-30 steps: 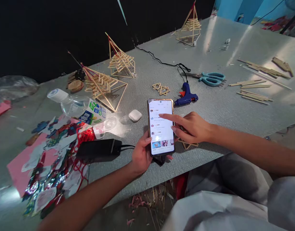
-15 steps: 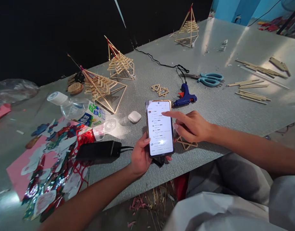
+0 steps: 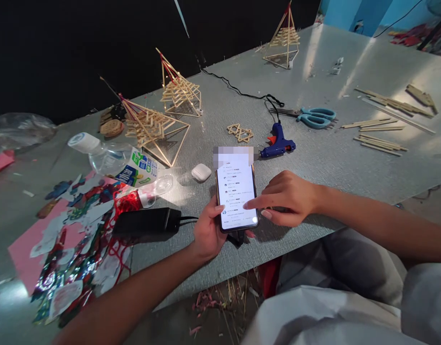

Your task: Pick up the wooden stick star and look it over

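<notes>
I hold the phone [image 3: 238,194] in my left hand [image 3: 209,229], my thumb over its left edge and my other fingers mostly hidden beneath it. It sits above the table [image 3: 195,273], close to the front edge, tilted so that its lit screen faces me (the top of it is blurred into blocks, and the lines of text are too small to read). My right hand [image 3: 288,199] grips nothing that I can see: the index finger stretches out to the lower right of the screen, the others are loosely curled. Whether that tip touches the glass, I cannot tell.

By my left wrist lies a black box [image 3: 145,225], with a cable [image 3: 189,219] running from it behind that wrist. A white case [image 3: 201,172] lies near the phone's left side. Past the phone's top right corner is the glue gun [image 3: 278,143], with the scissors [image 3: 316,118] beyond it. The bottle [image 3: 114,160] lies on its side to the left, near a stick pyramid [image 3: 145,127].
</notes>
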`<control>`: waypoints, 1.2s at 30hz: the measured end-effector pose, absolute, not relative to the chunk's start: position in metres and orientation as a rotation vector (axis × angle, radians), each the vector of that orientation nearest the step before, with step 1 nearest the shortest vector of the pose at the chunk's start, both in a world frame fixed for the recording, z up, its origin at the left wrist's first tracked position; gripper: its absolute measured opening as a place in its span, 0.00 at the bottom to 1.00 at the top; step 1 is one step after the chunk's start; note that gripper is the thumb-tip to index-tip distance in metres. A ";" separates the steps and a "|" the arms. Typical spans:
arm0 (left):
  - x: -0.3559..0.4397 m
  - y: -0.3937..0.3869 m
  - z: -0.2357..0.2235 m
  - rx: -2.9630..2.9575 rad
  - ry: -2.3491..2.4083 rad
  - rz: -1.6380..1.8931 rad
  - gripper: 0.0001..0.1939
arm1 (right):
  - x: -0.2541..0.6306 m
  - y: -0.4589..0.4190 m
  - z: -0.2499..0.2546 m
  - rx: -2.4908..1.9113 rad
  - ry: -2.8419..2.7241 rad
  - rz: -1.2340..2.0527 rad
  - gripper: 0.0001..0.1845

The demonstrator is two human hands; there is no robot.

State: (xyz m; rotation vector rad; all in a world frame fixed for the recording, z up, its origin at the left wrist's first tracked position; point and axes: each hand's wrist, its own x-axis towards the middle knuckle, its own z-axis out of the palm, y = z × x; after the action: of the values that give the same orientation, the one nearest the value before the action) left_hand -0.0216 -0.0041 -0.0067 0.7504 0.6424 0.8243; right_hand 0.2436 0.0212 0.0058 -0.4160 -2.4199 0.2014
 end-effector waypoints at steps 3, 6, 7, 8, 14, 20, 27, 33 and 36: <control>-0.021 -0.003 -0.006 0.778 0.666 0.836 0.41 | 0.244 0.021 0.008 -0.425 -2.455 0.214 0.20; -0.020 -0.001 -0.006 0.789 0.691 0.862 0.42 | 0.245 0.020 0.008 -0.440 -2.495 0.201 0.21; -0.020 -0.001 -0.006 0.789 0.696 0.868 0.43 | 0.246 0.020 0.008 -0.444 -2.500 0.196 0.21; -0.019 0.000 -0.006 0.789 0.701 0.872 0.43 | 0.246 0.020 0.007 -0.448 -2.503 0.196 0.21; -0.018 -0.001 -0.004 0.803 0.714 0.874 0.44 | 0.245 0.021 0.006 -0.444 -2.488 0.202 0.21; -0.018 -0.002 -0.004 0.796 0.694 0.880 0.41 | 0.244 0.021 0.007 -0.434 -2.478 0.199 0.21; -0.015 -0.001 -0.003 0.770 0.640 0.871 0.42 | 0.248 0.021 0.003 -0.824 -2.317 0.095 0.27; -0.013 -0.001 -0.004 0.765 0.691 0.861 0.43 | 0.247 0.021 0.006 -0.746 -2.326 0.044 0.22; -0.013 0.000 -0.006 0.750 0.674 0.861 0.42 | 0.245 0.021 0.008 -0.685 -2.330 0.034 0.20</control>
State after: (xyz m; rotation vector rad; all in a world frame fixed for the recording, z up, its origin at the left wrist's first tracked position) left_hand -0.0131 -0.0002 -0.0059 0.7503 0.6740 0.8608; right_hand 0.2452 0.0213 0.0083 -0.6848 -2.3305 0.0342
